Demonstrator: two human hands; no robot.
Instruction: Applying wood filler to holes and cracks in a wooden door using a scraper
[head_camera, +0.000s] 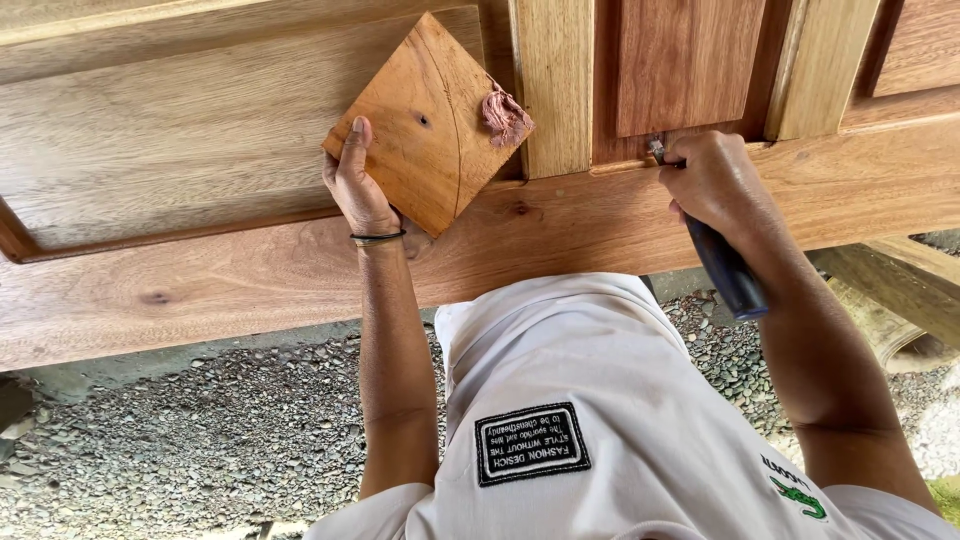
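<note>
1. Wooden door (250, 150) lies flat, panels up, so its grooves can be reached.
2. Left hand (358, 180) grips the square board (425, 120), holding reddish putty (506, 116) level (like a palette).
3. Right hand (712, 180) is clenched round the blue-handled tool (728, 268), tip pressed into the panel joint.

Your left hand (358, 180) is up far-left, fingers curled in a grip, thumb pointing away, forearm straight & near vertical. Your right hand (712, 178), far-right, is fisted tight, knuckles fwd, wrist bent, forearm angling back to near-right.
</note>
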